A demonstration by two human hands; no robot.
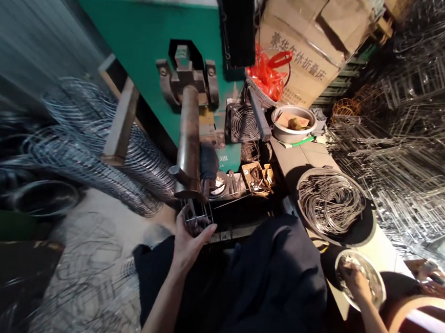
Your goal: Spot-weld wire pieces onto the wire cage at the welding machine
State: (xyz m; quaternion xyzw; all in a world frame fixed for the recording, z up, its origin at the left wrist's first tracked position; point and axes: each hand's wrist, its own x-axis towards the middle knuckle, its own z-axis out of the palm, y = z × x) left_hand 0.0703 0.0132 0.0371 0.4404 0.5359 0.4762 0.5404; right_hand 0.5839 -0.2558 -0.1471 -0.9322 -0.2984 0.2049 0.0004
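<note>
In the bowl (382,291), the right grip's (356,280) fingertips were indistinct among contents too small to tell. The left grip (190,238) partly hid the frame (200,218). The near-right tub (408,305) was cut off.

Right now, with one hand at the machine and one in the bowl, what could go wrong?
1. Pinch: the left hand holds a wire frame close by the lower end of the metal cylinder; if that moved, fingers might get caught.
2. Spill: the right hand is inside the bowl; catching the rim on the way out could tip it.
3. Snag: loose wire litters the floor on the left, so a foot could catch.
</note>
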